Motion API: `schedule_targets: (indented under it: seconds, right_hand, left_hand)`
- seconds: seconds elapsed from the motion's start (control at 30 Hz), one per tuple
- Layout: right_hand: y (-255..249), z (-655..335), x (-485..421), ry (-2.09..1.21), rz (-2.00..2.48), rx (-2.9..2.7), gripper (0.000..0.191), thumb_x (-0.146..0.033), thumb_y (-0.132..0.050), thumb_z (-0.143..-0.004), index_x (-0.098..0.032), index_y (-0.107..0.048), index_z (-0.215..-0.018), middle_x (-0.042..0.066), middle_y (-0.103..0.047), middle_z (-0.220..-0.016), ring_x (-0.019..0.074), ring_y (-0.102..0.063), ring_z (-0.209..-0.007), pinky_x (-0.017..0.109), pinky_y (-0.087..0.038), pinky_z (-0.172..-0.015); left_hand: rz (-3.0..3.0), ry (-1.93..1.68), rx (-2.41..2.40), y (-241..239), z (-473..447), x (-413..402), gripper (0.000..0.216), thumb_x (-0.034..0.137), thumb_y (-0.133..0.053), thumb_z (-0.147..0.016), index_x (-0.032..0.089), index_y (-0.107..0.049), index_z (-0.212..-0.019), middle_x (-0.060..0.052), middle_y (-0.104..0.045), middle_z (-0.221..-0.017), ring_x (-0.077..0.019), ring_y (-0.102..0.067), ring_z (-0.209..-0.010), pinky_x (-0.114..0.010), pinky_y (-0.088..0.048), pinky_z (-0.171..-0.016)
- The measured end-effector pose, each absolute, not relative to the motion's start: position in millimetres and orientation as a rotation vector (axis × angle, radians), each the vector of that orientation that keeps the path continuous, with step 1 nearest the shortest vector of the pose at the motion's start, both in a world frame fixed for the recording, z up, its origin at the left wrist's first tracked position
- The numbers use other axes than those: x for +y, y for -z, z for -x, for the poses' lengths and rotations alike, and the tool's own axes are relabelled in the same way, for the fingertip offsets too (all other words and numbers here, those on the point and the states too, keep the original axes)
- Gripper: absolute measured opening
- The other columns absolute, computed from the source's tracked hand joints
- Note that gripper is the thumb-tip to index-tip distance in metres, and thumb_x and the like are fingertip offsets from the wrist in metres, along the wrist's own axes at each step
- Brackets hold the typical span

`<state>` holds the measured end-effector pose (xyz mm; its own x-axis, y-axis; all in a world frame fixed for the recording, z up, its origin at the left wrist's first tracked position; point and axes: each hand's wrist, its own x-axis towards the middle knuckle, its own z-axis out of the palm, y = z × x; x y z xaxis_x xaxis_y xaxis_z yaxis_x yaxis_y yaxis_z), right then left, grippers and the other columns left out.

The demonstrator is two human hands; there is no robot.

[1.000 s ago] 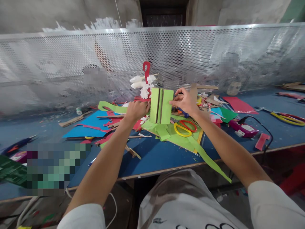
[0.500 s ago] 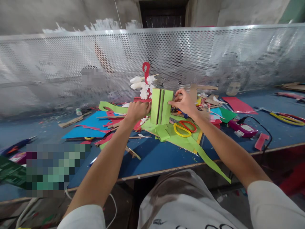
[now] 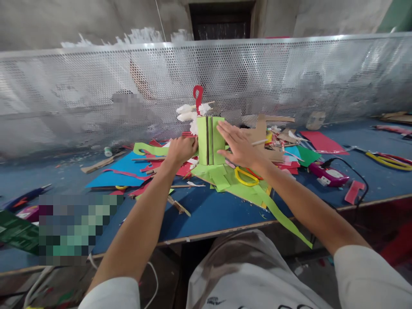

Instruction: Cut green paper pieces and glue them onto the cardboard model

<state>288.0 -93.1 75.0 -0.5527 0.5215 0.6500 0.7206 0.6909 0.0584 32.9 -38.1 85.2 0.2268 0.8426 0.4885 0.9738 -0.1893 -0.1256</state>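
A light green paper-covered cardboard block (image 3: 207,139) stands upright on green paper scraps on the blue table (image 3: 209,210). My left hand (image 3: 180,149) is closed on the block's left side. My right hand (image 3: 236,143) lies flat with fingers stretched out against the block's right face. Behind the block rise a red paper loop (image 3: 198,93) and white paper flowers (image 3: 189,115).
Yellow-and-red scissors (image 3: 246,175) lie just right of the block, partly under my right wrist. Blue, red and green paper sheets (image 3: 119,167) litter the table. A pink glue gun (image 3: 328,175) with a black cord lies at right. A perforated metal screen (image 3: 289,77) backs the table.
My right hand has gone from a pinch at the block's right edge to lying flat on its right face. The block has shifted slightly left.
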Motion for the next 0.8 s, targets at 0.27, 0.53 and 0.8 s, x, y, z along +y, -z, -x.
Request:
schedule_targets:
  seconds: [0.27, 0.53, 0.8]
  right_hand:
    - [-69, -289, -86, 0.552, 0.951, -2.37, 0.083, -0.053, -0.04, -0.109, -0.023, 0.002, -0.174, 0.013, -0.011, -0.18, 0.0308, -0.008, -0.167, 0.058, -0.001, -0.134]
    - [-63, -291, -75, 0.627, 0.638, -2.507, 0.08, -0.054, -0.042, -0.11, -0.03, 0.001, -0.173, 0.008, -0.019, -0.179, 0.0312, -0.019, -0.165, 0.063, 0.003, -0.133]
    - [-62, -292, -78, 0.618, 0.202, -2.65, 0.055, -0.045, -0.039, -0.113, -0.026, -0.041, -0.164, 0.008, -0.05, -0.165, 0.0232, -0.046, -0.153, 0.055, -0.019, -0.132]
  left_hand:
    - [2.126, 0.458, -1.671, -84, -31, -34, 0.067, 0.048, -0.025, -0.107, 0.012, -0.082, -0.099, -0.024, -0.079, -0.101, -0.0375, -0.076, -0.098, -0.04, -0.049, -0.08]
    - [2.155, 0.617, -1.699, -81, -14, -18, 0.064, 0.045, -0.028, -0.107, 0.012, -0.08, -0.089, -0.023, -0.078, -0.09, -0.0308, -0.075, -0.086, -0.035, -0.042, -0.072]
    - [2.126, 0.602, -1.771, -73, 7, -6, 0.064, 0.042, -0.026, -0.106, 0.012, -0.081, -0.09, -0.022, -0.078, -0.091, -0.0297, -0.074, -0.085, -0.034, -0.041, -0.069]
